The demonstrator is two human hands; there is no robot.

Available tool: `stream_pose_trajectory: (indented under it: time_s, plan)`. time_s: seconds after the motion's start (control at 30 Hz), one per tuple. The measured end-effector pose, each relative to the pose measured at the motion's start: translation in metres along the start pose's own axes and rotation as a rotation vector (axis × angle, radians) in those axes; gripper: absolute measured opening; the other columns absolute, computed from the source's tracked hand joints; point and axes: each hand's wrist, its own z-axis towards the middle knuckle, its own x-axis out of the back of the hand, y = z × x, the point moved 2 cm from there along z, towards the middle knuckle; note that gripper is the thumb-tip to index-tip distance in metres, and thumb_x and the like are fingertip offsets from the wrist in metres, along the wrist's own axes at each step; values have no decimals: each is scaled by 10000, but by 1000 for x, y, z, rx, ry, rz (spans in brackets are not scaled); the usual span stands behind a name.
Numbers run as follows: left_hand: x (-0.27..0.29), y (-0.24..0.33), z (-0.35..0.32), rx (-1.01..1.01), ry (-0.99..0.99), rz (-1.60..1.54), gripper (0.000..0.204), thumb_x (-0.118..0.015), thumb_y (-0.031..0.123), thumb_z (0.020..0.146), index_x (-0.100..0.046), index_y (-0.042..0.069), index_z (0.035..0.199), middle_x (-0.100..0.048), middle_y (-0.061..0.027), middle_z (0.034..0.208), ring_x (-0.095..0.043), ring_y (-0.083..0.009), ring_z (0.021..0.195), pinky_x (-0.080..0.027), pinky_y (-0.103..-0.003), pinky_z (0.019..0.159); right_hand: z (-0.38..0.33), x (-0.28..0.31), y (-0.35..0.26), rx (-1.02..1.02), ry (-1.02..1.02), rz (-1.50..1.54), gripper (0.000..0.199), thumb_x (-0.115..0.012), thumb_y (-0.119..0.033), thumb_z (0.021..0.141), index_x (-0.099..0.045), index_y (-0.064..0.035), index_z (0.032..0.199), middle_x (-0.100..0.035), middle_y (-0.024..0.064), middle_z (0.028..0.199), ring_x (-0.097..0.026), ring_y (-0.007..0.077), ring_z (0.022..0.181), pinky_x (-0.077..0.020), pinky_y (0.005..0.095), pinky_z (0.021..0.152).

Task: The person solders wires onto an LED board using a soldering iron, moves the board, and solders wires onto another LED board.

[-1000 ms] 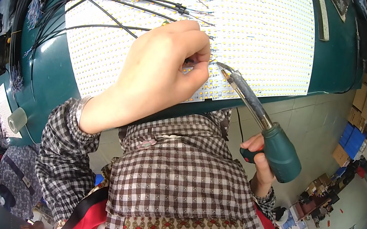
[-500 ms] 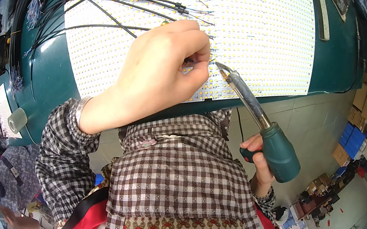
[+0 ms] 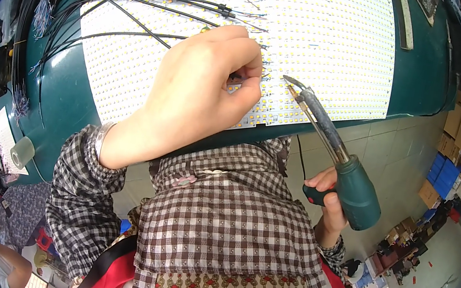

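The left hand (image 3: 201, 77) is held over the near edge of the tabletop (image 3: 61, 98), back upward, its thumb and forefinger pinched together. The right hand (image 3: 333, 206) is kept lower, outside that edge, its fingers (image 3: 322, 179) curled.

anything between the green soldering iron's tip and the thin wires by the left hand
Nothing visible: between the green soldering iron and the thin bluish wires by the left hand lies only flat white board with yellow LEDs.

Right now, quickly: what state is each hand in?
Left hand: closed in a pinch; anything held can't be told.
Right hand: closed, holding the soldering iron.
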Motion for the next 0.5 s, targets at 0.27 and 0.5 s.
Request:
stream_pose_trajectory:
  time_s: [0.27,0.5]
  plan:
    - [0,2,-2,6,8,-1,71,-637,23,708,-567,37,708,-557,-89,690,-582,-268,631,-457,-360,556,-1,-1,1,14,62,3,399,-601,-351,879,-534,43,892,-571,146,780,-601,215,720,-543,318,671]
    - [-2,5,-19,-180,62,96,129,-673,-21,709,-623,53,802,-571,-69,807,-561,-274,720,-446,-361,601,3,2,-4,45,59,41,532,-584,-338,890,-460,125,1120,-549,130,787,-586,204,704,-554,319,649]
